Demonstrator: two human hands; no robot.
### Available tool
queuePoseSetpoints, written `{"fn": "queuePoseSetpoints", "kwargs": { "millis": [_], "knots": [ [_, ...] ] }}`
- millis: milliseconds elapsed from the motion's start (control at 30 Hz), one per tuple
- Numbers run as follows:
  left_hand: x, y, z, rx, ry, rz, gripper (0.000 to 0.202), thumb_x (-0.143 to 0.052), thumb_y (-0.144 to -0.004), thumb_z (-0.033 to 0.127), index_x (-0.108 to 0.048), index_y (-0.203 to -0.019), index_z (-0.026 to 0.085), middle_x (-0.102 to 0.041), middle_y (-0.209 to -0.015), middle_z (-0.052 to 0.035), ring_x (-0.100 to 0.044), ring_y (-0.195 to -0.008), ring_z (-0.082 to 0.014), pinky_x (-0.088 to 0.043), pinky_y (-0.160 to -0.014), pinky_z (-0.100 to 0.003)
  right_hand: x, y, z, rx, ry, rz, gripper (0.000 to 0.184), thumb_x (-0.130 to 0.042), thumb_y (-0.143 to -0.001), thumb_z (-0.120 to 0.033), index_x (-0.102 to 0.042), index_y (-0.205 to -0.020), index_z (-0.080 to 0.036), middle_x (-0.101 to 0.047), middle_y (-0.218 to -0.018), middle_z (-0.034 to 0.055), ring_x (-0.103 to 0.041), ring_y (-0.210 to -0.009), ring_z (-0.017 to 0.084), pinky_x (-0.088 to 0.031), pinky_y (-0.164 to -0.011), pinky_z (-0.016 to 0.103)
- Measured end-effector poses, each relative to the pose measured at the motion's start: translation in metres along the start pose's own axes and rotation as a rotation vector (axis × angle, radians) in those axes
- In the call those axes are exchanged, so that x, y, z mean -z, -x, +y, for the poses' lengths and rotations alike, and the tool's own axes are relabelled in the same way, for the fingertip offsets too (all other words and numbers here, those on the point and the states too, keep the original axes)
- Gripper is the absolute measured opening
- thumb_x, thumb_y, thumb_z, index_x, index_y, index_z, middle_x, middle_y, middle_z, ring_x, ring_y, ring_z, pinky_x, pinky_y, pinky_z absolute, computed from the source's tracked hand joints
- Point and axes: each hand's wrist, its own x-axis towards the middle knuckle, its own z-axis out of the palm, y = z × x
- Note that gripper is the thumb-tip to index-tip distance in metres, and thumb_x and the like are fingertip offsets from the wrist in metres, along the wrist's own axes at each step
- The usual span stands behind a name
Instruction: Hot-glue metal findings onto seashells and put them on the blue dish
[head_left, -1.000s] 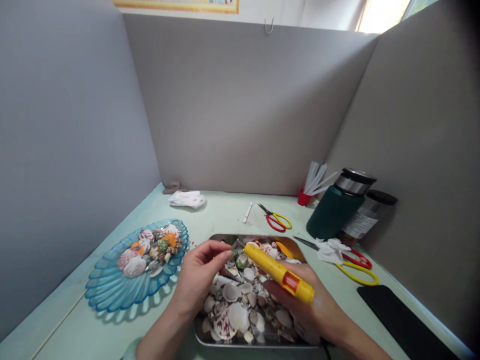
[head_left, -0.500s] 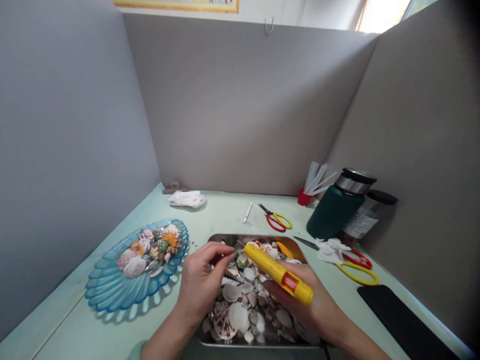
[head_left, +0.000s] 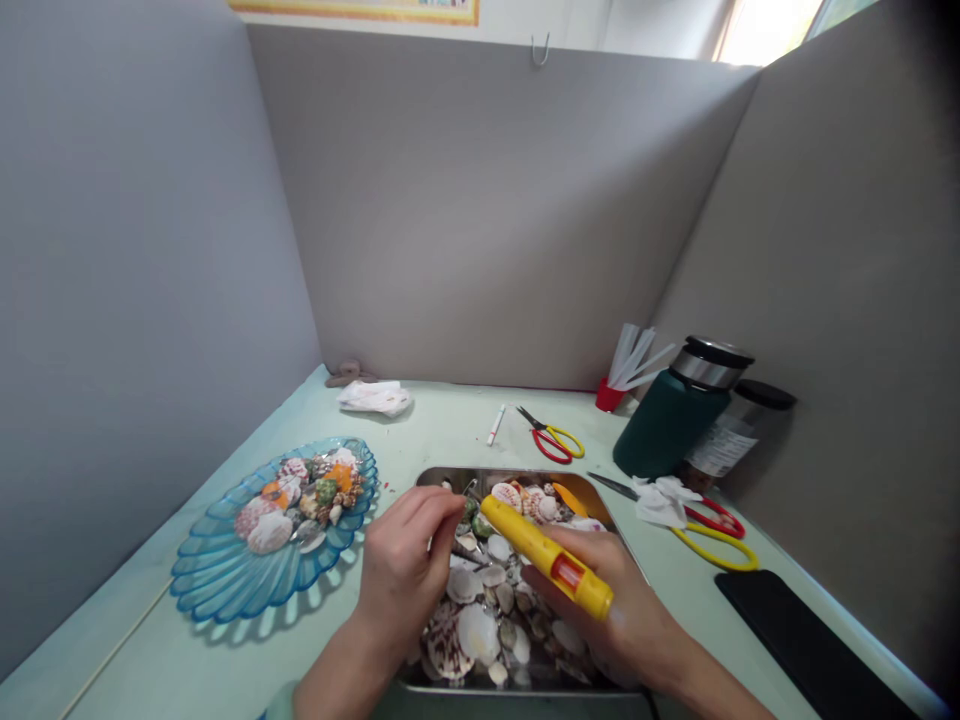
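My right hand (head_left: 600,590) is wrapped round a yellow hot glue gun (head_left: 544,553) with a red-orange window in its body. Its front end points up and left, over a metal tray (head_left: 517,692) of seashells (head_left: 478,632). Opposite it, above the tray's left side, my left hand (head_left: 409,550) has thumb and fingers pinched together. Whatever is in that pinch is too small or hidden to make out. A small gap separates the gun's front end from my left fingertips. Below my right hand a black cord (head_left: 649,700) shows at the tray's corner.
To the left sits a blue scalloped dish (head_left: 225,585) with shells. Behind the tray lie a marker (head_left: 496,425) and scissors (head_left: 551,436). On the right are larger scissors (head_left: 716,540) under tissue (head_left: 666,500), a green bottle (head_left: 671,420), a red cup (head_left: 609,396) of glue sticks and a black phone-like slab (head_left: 802,635).
The glue gun in my right hand has shifted slightly left and down. My left hand has turned a little, its fingertips drawn slightly left.
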Motion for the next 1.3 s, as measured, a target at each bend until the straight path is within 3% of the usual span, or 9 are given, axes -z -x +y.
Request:
{"fn": "queuePoseSetpoints", "kwargs": {
  "millis": [200,400,467,633,833,1300],
  "knots": [
    [0.0,-0.002,0.003,0.094,0.1,0.014,0.015,-0.059,-0.078,0.017,-0.072,-0.081,0.023,-0.071,-0.084,-0.0065,-0.063,-0.082,-0.0209,-0.046,-0.077,-0.029,0.001,0.0,0.001,-0.007,0.025,0.025,0.01,-0.053,-0.083,-0.024,-0.061,-0.085,-0.018,-0.063,-0.074,0.0006,-0.054,-0.064,0.015,-0.039,-0.06,0.024],
    [-0.001,-0.011,0.009,0.628,0.483,-0.032,0.008,-0.069,-0.068,0.026,-0.069,-0.071,0.018,-0.065,-0.06,0.0001,-0.057,-0.052,-0.013,-0.045,-0.052,-0.023,0.0,0.002,0.005,0.024,0.027,-0.012,0.019,-0.053,-0.081,-0.024,-0.062,-0.097,-0.017,-0.066,-0.082,0.0052,-0.058,-0.07,0.018,-0.043,-0.063,0.027],
    [-0.003,-0.013,0.008,0.718,0.651,-0.045,0.012,-0.072,-0.066,0.027,-0.067,-0.071,0.017,-0.063,-0.06,0.0016,-0.056,-0.048,-0.0111,-0.046,-0.051,-0.023,-0.001,0.002,0.006,0.047,0.023,0.004,0.021,-0.053,-0.081,-0.024,-0.061,-0.099,-0.017,-0.067,-0.085,0.006,-0.06,-0.072,0.019,-0.044,-0.064,0.027],
    [-0.005,-0.011,0.002,0.747,0.84,-0.046,0.016,-0.074,-0.065,0.027,-0.066,-0.072,0.015,-0.064,-0.063,0.0021,-0.057,-0.047,-0.0085,-0.046,-0.051,-0.021,-0.001,0.0,0.006,0.179,0.01,-0.021,0.026,-0.06,-0.076,-0.026,-0.061,-0.101,-0.018,-0.067,-0.084,0.0065,-0.063,-0.076,0.021,-0.046,-0.066,0.027],
    [-0.004,-0.011,0.0,0.804,1.009,-0.063,0.015,-0.076,-0.064,0.022,-0.066,-0.071,0.013,-0.063,-0.06,0.0029,-0.054,-0.046,-0.0051,-0.045,-0.05,-0.018,-0.004,-0.001,0.01,0.234,0.171,0.06,0.026,-0.058,-0.08,-0.024,-0.058,-0.105,-0.017,-0.069,-0.091,0.0101,-0.065,-0.078,0.022,-0.046,-0.066,0.028],
    [-0.002,-0.013,0.004,0.913,1.131,-0.069,0.018,-0.079,-0.061,0.019,-0.066,-0.072,0.012,-0.068,-0.063,-0.001,-0.052,-0.044,-0.0033,-0.045,-0.046,-0.015,-0.008,0.003,0.016,0.311,0.401,0.122,0.034,-0.056,-0.083,-0.036,-0.057,-0.109,-0.014,-0.07,-0.086,0.0114,-0.065,-0.072,0.023,-0.046,-0.062,0.032]
  ]
}}
